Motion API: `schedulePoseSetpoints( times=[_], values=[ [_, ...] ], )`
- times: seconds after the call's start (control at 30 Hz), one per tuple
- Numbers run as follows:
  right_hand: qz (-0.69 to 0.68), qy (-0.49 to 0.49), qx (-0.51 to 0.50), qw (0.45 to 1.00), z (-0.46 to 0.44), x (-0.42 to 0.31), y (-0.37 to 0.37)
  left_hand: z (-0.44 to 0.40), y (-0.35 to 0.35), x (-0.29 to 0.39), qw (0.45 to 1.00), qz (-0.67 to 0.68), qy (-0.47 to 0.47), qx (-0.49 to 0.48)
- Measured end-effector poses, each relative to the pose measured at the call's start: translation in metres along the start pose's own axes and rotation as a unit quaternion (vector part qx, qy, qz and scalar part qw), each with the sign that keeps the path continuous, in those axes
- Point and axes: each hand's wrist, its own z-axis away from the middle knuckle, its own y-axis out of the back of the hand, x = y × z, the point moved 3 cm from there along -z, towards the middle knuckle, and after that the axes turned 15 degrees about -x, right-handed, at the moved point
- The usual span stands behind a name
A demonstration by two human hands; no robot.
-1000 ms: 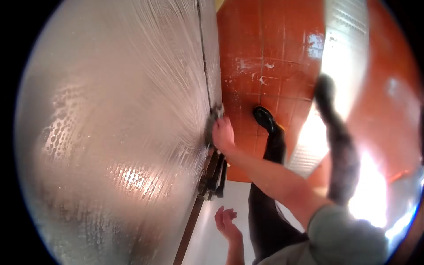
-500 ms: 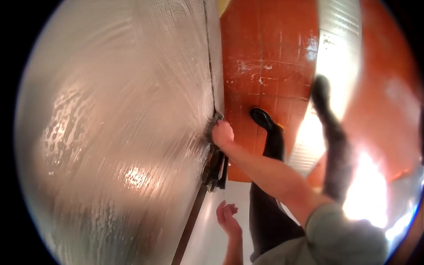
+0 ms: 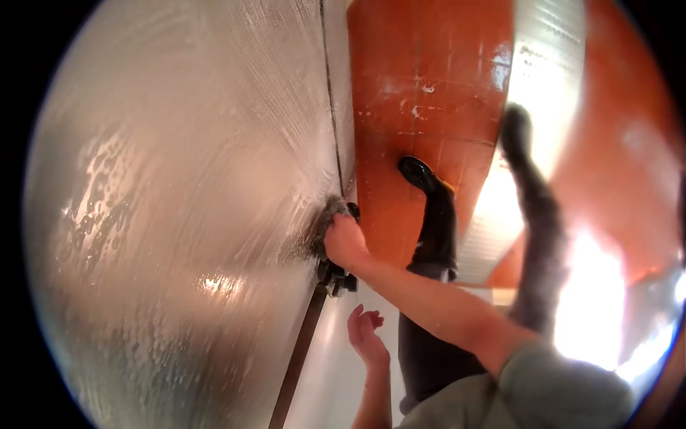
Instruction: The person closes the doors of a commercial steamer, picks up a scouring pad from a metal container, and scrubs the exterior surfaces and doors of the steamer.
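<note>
My right hand (image 3: 345, 243) is closed on a grey, fuzzy scouring pad (image 3: 330, 214), pressed against the edge of a large wet panel (image 3: 179, 179). Streaks of suds and drops cover this shiny panel. Just below the hand, a black latch or handle fitting (image 3: 336, 279) sits on the panel's edge, partly hidden by the hand. My left hand (image 3: 368, 336) hangs in the air below the fitting, empty, with its fingers loosely bent and apart.
A dark strip (image 3: 300, 357) runs down from the fitting. Red-brown floor tiles (image 3: 393, 93) bear white foam spots. A bright, pale ribbed strip (image 3: 547, 64) crosses the floor. My black boots (image 3: 418, 174) stand on the right side of the panel.
My right hand has moved down and slightly left with the scouring pad, now nearer the black fitting. My left hand has barely moved. The view has shifted slightly.
</note>
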Motion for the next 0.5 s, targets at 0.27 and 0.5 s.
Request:
schedulePoseSetpoints(
  times=[0.27,0.5],
  values=[
    [-0.268,-0.020,0.103,0.958,0.036,-0.049,0.047,0.016,0.008,0.004,1.000,-0.003,-0.009,-0.013],
    [-0.242,0.220,0.272,0.905,0.111,-0.090,0.049,-0.005,0.008,-0.003,0.995,-0.015,-0.086,0.037]
  ],
)
